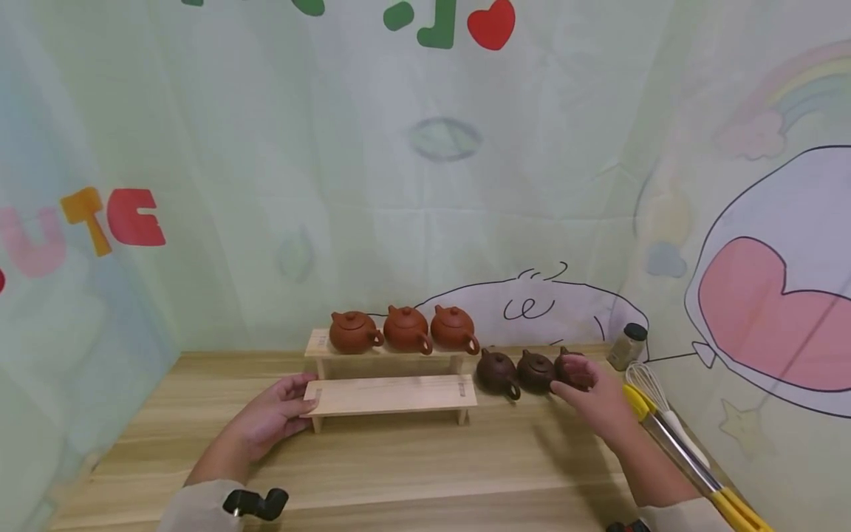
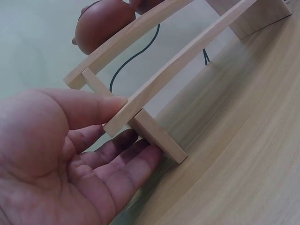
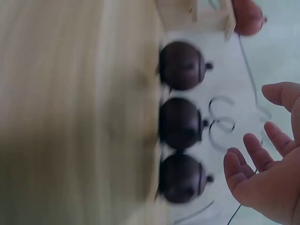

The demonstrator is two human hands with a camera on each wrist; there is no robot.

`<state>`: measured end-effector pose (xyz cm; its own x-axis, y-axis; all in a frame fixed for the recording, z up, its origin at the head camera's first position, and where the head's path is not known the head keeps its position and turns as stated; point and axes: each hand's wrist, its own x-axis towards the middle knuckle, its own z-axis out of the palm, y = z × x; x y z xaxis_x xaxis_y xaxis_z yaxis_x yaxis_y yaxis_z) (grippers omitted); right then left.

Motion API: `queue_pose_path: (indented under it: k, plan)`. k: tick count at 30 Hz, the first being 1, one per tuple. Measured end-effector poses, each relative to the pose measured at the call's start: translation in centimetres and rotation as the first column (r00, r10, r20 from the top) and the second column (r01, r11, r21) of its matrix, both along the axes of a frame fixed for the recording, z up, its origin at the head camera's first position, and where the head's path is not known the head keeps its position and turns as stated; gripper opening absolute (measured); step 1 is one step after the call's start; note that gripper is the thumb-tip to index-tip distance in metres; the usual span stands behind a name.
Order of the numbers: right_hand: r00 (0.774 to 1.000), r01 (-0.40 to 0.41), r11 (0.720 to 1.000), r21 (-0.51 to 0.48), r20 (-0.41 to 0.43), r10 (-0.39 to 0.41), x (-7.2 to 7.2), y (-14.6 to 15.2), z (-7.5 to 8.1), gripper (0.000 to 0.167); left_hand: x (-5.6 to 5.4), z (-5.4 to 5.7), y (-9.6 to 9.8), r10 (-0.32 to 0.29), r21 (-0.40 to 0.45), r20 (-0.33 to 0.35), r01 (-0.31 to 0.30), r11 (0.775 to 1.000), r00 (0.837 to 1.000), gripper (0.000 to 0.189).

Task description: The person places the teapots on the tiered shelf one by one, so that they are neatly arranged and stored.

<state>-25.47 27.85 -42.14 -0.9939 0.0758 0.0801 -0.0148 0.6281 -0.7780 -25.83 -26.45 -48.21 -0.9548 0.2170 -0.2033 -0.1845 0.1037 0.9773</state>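
Note:
My left hand (image 1: 266, 414) grips the left end of a low wooden stand (image 1: 392, 395). In the left wrist view the thumb lies against the stand's top board (image 2: 164, 75), and the fingers curl under it beside the leg (image 2: 157, 136). Behind it, a second wooden stand (image 1: 320, 343) carries three reddish-brown teapots (image 1: 405, 330). To the right, three dark brown teapots stand in a row on the table: one on the left (image 1: 495, 372), one in the middle (image 1: 535, 371) and one on the right (image 3: 183, 178). My right hand (image 1: 595, 399) is spread beside the right one, partly covering it in the head view, and holds nothing.
At the right edge lie a whisk (image 1: 648, 384) and yellow-ended tongs (image 1: 685, 451). A small jar with a black lid (image 1: 628, 347) stands at the back right corner. A printed cloth (image 1: 266, 148) hangs behind the wooden table (image 1: 425, 480).

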Motion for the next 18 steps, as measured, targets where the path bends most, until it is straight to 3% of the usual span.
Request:
queue_pose_path:
  k: [7,18]
  plan:
    - [0.998,0.047,0.998,0.043,0.035,-0.049,-1.5,3.4,-0.8,0.068,0.0,0.0,-0.1,0.004,0.005,-0.001,-0.004,1.000,1.000,0.072]
    - [0.986,0.092,0.993,0.077,0.135,-0.101,-5.7,4.7,-2.2,0.080,-0.1,-0.1,0.0,0.003,0.004,0.006,-0.003,1.000,1.000,0.074]
